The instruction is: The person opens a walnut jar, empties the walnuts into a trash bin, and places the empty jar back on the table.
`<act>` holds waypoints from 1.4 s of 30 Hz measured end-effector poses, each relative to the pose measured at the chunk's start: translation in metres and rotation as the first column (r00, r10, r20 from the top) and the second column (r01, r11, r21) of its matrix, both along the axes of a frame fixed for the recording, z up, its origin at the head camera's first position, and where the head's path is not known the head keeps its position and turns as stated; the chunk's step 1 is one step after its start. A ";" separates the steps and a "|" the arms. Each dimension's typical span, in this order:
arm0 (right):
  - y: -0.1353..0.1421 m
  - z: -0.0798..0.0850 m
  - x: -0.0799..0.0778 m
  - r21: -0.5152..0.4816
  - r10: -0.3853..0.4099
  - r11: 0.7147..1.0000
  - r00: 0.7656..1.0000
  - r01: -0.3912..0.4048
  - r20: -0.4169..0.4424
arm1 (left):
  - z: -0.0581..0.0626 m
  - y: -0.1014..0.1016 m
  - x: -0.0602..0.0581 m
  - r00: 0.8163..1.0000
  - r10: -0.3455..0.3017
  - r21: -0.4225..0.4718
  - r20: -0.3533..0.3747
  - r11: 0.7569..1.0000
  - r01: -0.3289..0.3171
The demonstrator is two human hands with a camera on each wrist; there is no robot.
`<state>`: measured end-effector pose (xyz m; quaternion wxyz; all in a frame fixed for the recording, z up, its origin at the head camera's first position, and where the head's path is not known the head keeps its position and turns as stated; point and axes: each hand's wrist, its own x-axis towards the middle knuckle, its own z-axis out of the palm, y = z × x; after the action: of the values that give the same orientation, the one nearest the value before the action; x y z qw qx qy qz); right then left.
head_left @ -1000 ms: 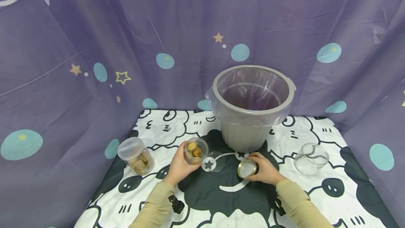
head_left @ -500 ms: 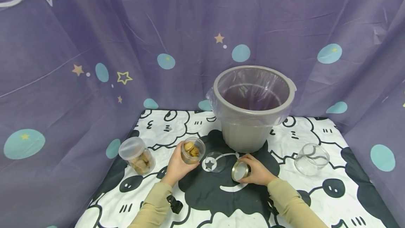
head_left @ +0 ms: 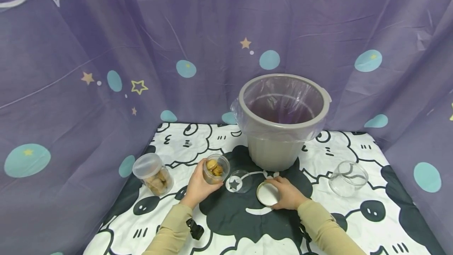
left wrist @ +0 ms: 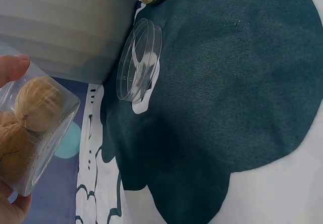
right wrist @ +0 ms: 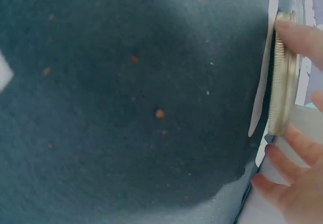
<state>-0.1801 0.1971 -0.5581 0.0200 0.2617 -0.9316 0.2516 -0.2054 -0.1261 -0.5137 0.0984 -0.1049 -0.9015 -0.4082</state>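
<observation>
My left hand [head_left: 199, 184] grips a clear jar [head_left: 221, 171] and holds it tilted in front of the bin. Several round golden-brown pieces [left wrist: 39, 104] show through its wall in the left wrist view. Thumb and fingers of my right hand [head_left: 287, 194] hold a gold-rimmed jar lid [head_left: 267, 194] by its edge. The lid lies nearly flat, close over the dark patch of the cloth, its white face up. Between the hands, a shallow clear plastic disc [left wrist: 140, 60] with a raised rim lies on the cloth.
A grey bin [head_left: 272, 152] with a clear liner stands at the back. At the left is a jar with a translucent lid [head_left: 148, 166] and brown chunks inside. An uncovered clear jar [head_left: 345, 186] is at the right. Small crumbs [right wrist: 160, 113] dot the cloth.
My right hand has moved left and lowered the lid, turning it from tilted to nearly flat. My left hand, with the jar, has shifted slightly left.
</observation>
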 end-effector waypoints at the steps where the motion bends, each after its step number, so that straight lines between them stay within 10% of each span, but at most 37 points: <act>1: 0.000 0.000 0.000 0.012 -0.006 1.000 1.000 0.006 -0.004 | 0.000 0.001 0.000 1.000 0.000 -0.001 0.000 1.000 0.000; 12: 0.008 0.014 0.010 0.001 -0.032 0.999 0.993 0.032 0.110 | -0.002 0.002 0.003 0.999 -0.006 -0.012 0.032 1.000 0.007; 21: 0.027 0.043 0.012 -0.170 -0.153 0.977 0.979 0.129 -0.136 | 0.004 -0.002 0.003 0.998 0.025 0.002 0.056 1.000 -0.025; 27: 0.036 0.063 0.009 -0.412 -0.268 0.907 0.875 0.087 -0.403 | 0.007 -0.001 0.003 0.999 0.019 0.009 0.050 1.000 -0.019; 33: 0.041 0.101 -0.003 -0.639 -0.450 0.768 0.683 -0.032 -0.575 | 0.011 -0.001 0.002 0.998 0.032 0.028 0.052 0.999 -0.033; 37: 0.039 0.139 -0.008 -0.684 -0.556 0.730 0.571 -0.012 -0.604 | 0.014 -0.003 0.002 0.999 0.033 0.022 0.041 0.999 -0.034; 40: 0.044 0.156 -0.017 -0.647 -0.549 0.762 0.555 0.024 -0.625 | 0.017 -0.004 0.003 0.999 0.030 0.026 0.035 0.999 -0.031; 42: 0.052 0.158 -0.027 -0.595 -0.512 0.801 0.594 0.068 -0.621 | 0.018 -0.004 0.003 0.999 0.029 0.028 0.040 0.999 -0.030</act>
<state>-0.2073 0.2492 -0.4005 0.5179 0.1643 -0.7633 0.3495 -0.2021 -0.1304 -0.4954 0.0877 -0.0820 -0.8989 -0.4215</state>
